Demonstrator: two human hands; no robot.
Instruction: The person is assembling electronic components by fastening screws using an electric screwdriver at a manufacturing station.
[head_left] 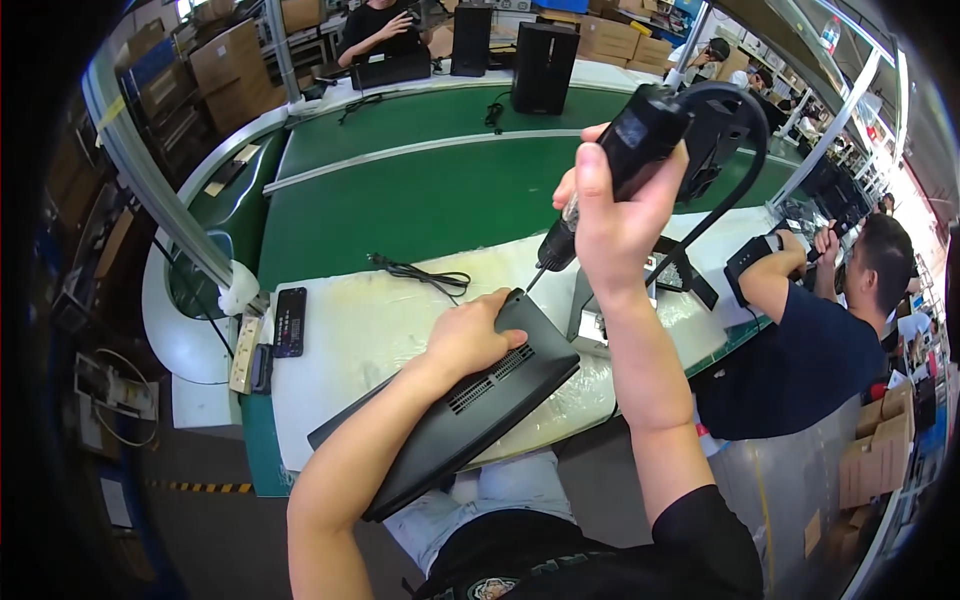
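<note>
Your left hand (470, 338) holds the far end of the black casing (465, 420), thumb by the vent slots, casing aslant on the tabletop (345, 345), near end jutting past the edge over your lap; your right hand (622, 222) is wrapped round the electric screwdriver (640, 140), bit at the far corner, contact unclear. Casing looks stiff, fairly light, likely slippery: grab the long rims, not the slots. Metal unit (588, 325) crowds the right, black cord (425, 272) beyond, more room left
</note>
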